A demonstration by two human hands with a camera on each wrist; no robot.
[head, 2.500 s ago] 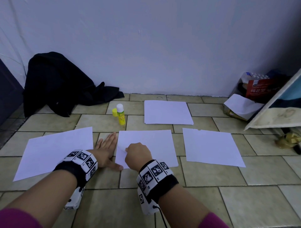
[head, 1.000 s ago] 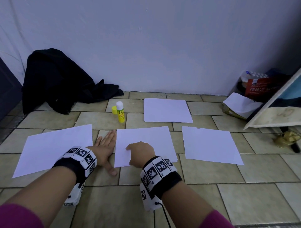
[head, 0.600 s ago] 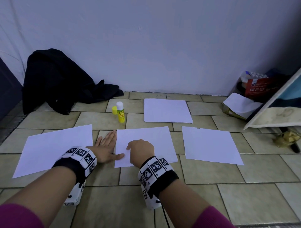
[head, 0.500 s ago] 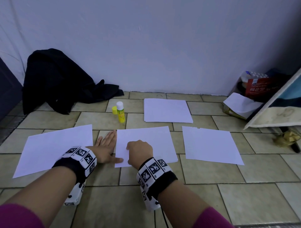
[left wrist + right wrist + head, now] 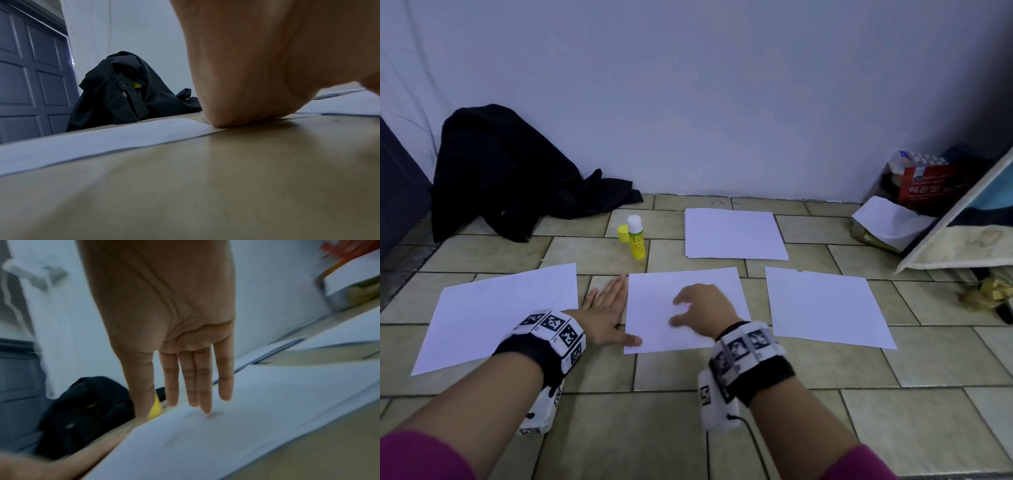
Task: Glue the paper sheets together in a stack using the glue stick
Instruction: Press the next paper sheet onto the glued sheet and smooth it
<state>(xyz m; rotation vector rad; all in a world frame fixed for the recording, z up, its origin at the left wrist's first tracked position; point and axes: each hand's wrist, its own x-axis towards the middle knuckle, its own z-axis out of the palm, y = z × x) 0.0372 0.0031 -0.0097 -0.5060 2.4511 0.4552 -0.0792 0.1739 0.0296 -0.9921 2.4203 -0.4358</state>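
Observation:
Three single white sheets lie in a row on the tiled floor: a left sheet (image 5: 500, 308), a middle sheet (image 5: 654, 301) and a right sheet (image 5: 825, 305). Behind them is a small stack of sheets (image 5: 732, 233). A yellow glue stick (image 5: 636, 241) stands uncapped between the rows, with its yellow cap (image 5: 623, 233) beside it. My left hand (image 5: 606, 308) lies flat on the floor, its thumb on the middle sheet's near left corner. My right hand (image 5: 698, 308) is over the middle sheet (image 5: 226, 434), its fingers (image 5: 197, 378) straight and their tips touching the paper.
A black garment (image 5: 510, 171) is heaped against the wall at the back left, next to a dark door (image 5: 30, 81). At the right are a bag of clutter (image 5: 928, 192), a loose paper (image 5: 887, 222) and a leaning board (image 5: 962, 240).
My right hand, earlier curled on the middle sheet's left part, has slid to the right across the sheet and straightened its fingers. The left hand has stayed in place.

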